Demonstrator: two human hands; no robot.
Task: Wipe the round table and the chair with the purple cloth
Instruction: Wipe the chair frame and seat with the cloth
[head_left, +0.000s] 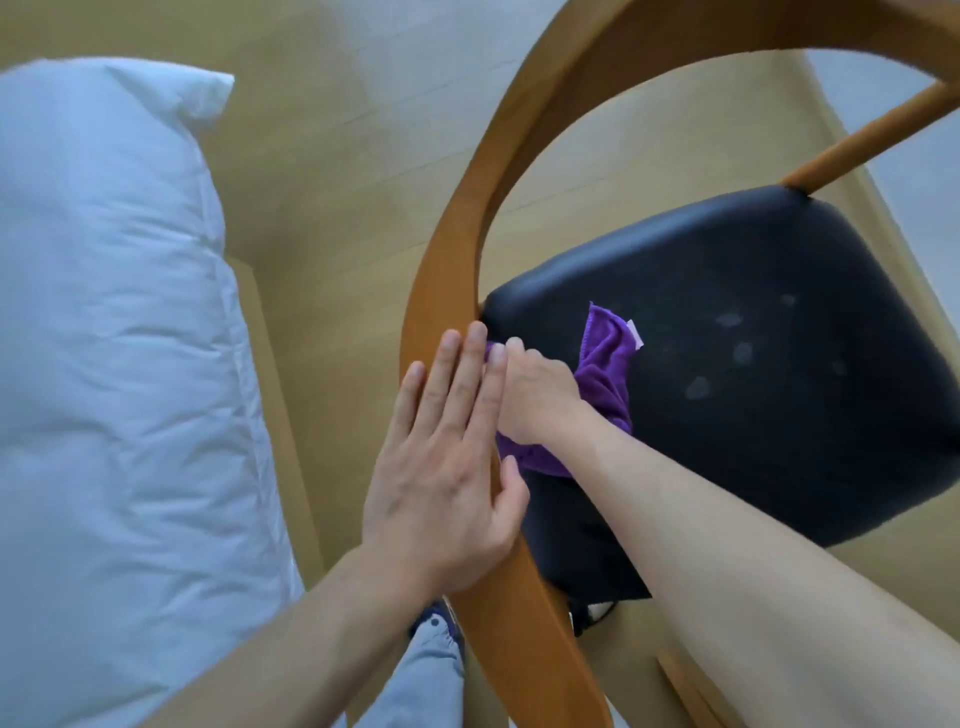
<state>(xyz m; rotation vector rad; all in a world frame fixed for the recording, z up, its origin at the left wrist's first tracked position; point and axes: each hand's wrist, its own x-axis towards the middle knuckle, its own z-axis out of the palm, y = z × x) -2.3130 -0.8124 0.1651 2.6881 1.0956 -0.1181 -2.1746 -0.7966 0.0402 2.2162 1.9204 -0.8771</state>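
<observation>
A wooden chair with a curved back rail (447, 249) and a black padded seat (769, 332) stands below me. My left hand (447, 457) lies flat with straight fingers on the outer side of the rail, thumb on its inner side. My right hand (535, 395) grips the bunched purple cloth (605, 364) and holds it against the inner side of the rail, just above the seat. Part of the cloth hangs over the seat, showing a small white tag. The round table is not in view.
A bed with a white duvet and pillow (114, 322) fills the left side, close to the chair. Light wooden floor (332, 171) lies between them. Pale smudges mark the seat (727, 332). My trouser leg (426, 670) shows at the bottom.
</observation>
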